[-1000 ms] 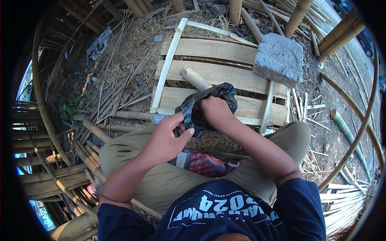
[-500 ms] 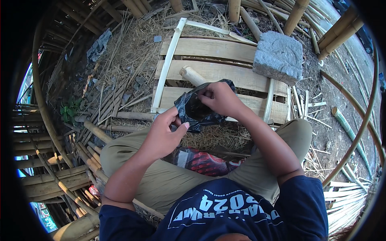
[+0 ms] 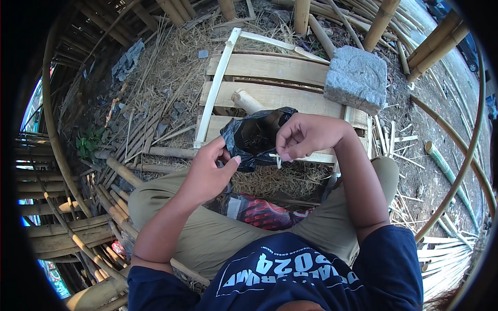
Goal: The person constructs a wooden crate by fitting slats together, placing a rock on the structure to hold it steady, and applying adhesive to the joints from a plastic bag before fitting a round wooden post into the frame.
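My left hand [image 3: 211, 168] grips the near left rim of a black plastic bag [image 3: 234, 136], thumb against fingers. The bag's mouth gapes upward; its dark inside shows, but I cannot make out what lies in it. Just right of the mouth, my right hand [image 3: 314, 136] pinches a small pale piece [image 3: 278, 159], thin and crossed in shape, between thumb and fingertips. Beyond the bag, a short thick bamboo piece [image 3: 246, 100] lies on a low platform of wooden slats [image 3: 275, 68]. Its near end is hidden behind the bag.
A grey stone block [image 3: 356, 79] rests on the platform's right side. A pale split-bamboo strip [image 3: 217, 88] runs along its left. A red and black thing [image 3: 262, 211] lies between my crossed legs. Bamboo poles [image 3: 450, 168] surround me, with straw [image 3: 171, 62] on the ground.
My right hand has come out of the bag's mouth and moved right and nearer, with a small pale piece now in its fingertips. My left hand keeps its hold on the rim.
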Available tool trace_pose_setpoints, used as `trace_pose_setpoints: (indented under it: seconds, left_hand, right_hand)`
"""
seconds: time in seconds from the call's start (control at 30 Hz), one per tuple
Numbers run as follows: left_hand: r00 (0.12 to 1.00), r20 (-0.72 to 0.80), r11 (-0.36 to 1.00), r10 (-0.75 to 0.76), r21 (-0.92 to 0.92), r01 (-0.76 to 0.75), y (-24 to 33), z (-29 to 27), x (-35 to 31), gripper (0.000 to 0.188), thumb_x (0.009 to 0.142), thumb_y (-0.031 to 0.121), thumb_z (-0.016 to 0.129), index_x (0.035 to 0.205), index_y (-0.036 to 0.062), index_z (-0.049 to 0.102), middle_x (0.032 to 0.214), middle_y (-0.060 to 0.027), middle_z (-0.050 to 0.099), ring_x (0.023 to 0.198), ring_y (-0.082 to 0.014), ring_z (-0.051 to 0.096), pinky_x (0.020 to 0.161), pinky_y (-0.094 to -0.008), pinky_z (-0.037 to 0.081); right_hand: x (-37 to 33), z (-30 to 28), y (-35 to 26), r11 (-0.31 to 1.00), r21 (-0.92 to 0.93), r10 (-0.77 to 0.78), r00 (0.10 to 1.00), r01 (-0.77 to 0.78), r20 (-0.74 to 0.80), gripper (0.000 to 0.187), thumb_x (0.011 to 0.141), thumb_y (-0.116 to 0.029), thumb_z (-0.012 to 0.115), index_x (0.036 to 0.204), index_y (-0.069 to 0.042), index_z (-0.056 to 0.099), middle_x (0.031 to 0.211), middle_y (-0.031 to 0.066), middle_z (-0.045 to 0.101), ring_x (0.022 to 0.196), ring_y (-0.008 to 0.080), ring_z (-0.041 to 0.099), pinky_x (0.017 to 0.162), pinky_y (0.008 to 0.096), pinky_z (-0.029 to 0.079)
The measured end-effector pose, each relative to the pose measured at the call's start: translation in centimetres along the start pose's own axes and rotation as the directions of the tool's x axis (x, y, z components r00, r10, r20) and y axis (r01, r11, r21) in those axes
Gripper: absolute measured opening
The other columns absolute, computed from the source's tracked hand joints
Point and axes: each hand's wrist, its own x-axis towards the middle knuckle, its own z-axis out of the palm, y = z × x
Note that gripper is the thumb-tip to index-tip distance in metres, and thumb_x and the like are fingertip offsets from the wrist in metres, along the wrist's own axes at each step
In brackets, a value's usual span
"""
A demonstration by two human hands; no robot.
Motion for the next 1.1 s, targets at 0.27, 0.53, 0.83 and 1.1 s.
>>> trace_pose_setpoints:
  seconds: [0.27,0.53,0.83,1.1]
  left_hand:
    - [0.995,0.042,0.995,0.091,0.026,-0.093,-1.3,0.6,0.9,0.036,0.095,-0.001,0.066,0.130,0.0008,0.062,0.097,0.0024,0.064,0.085,-0.0041,0.053,0.073,-0.0235,0.045]
    - [0.994,0.062,0.985,0.087,0.144,-0.096,-0.4,0.9,-0.3,0.035,0.093,0.002,0.069,0.128,0.0028,0.063,0.098,0.0030,0.064,0.087,-0.0046,0.053,0.071,-0.0228,0.041]
    - [0.991,0.044,0.972,0.126,0.194,-0.132,-1.2,1.3,-0.6,0.025,0.092,0.005,0.070,0.116,0.0014,0.060,0.087,-0.0039,0.061,0.079,-0.0135,0.054,0.070,-0.0296,0.043]
    - [0.994,0.027,0.971,0.103,0.212,-0.107,-1.0,1.1,-0.6,0.019,0.091,0.007,0.070,0.102,-0.0007,0.056,0.079,-0.0105,0.060,0.073,-0.0217,0.056,0.070,-0.0359,0.046]
  right_hand:
    - [-2.3,-5.3,-1.9,0.893,-0.154,-0.163,-0.015,0.424,-0.986,0.039,0.098,-0.012,0.073,0.127,0.011,0.061,0.104,0.0122,0.072,0.077,0.0107,0.067,0.057,0.0220,0.051]
    - [4.8,4.4,3.4,0.664,-0.724,-0.633,0.655,0.186,-0.413,0.014,0.083,0.000,0.077,0.096,0.002,0.077,0.088,0.0195,0.073,0.076,0.0310,0.074,0.068,0.0366,0.060]
    - [8.6,4.4,7.5,0.681,-0.536,-0.207,0.571,-0.499,-0.795,0.025,0.087,-0.023,0.074,0.085,0.002,0.077,0.080,0.0256,0.073,0.077,0.0412,0.074,0.072,0.0490,0.061]
    - [9.4,4.0,7.4,0.681,-0.484,-0.200,0.496,-0.550,-0.845,0.028,0.084,-0.027,0.076,0.085,0.001,0.078,0.080,0.0229,0.074,0.078,0.0408,0.074,0.075,0.0497,0.062]
